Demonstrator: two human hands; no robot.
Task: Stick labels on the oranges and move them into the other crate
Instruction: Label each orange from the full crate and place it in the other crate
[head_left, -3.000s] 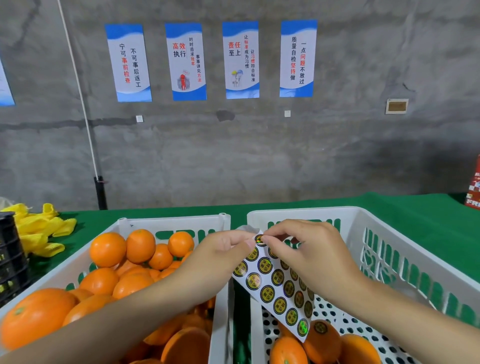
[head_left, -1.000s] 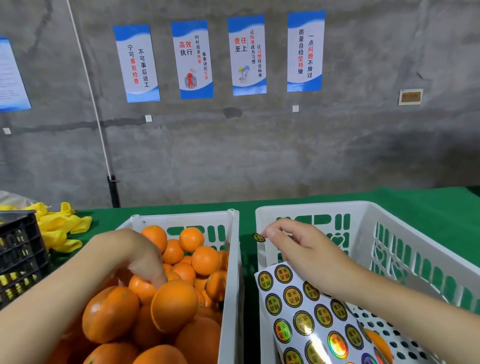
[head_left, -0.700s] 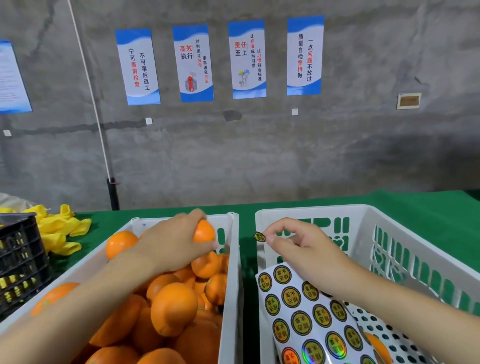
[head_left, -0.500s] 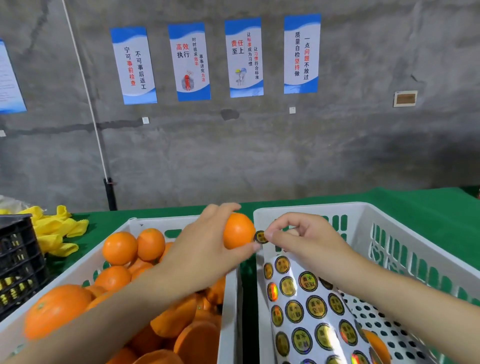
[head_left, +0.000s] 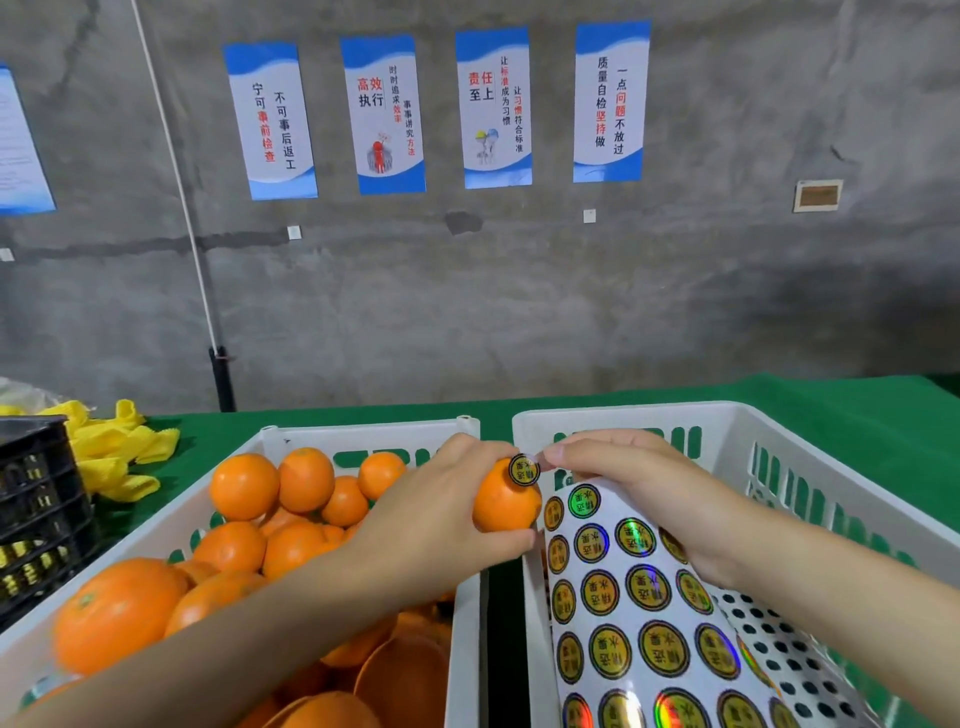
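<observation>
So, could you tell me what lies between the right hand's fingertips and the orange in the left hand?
A round gold-and-black label, touching the orange that the left hand holds; the head view shows it.

Wall poster (head_left: 383, 114): 高效执行; next poster (head_left: 493, 106): 责任至上; label sheet (head_left: 639, 623) stickers: 精选水果

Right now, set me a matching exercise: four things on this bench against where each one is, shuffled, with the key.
1. lifted orange
2. round label
3. sticker sheet
4. yellow cloths

A. on the green table, left of the left crate
B. gripped in the left hand
C. stuck on the lifted orange
D. in the right hand, over the right crate

Pairs: 1-B, 2-C, 3-D, 4-A
</observation>
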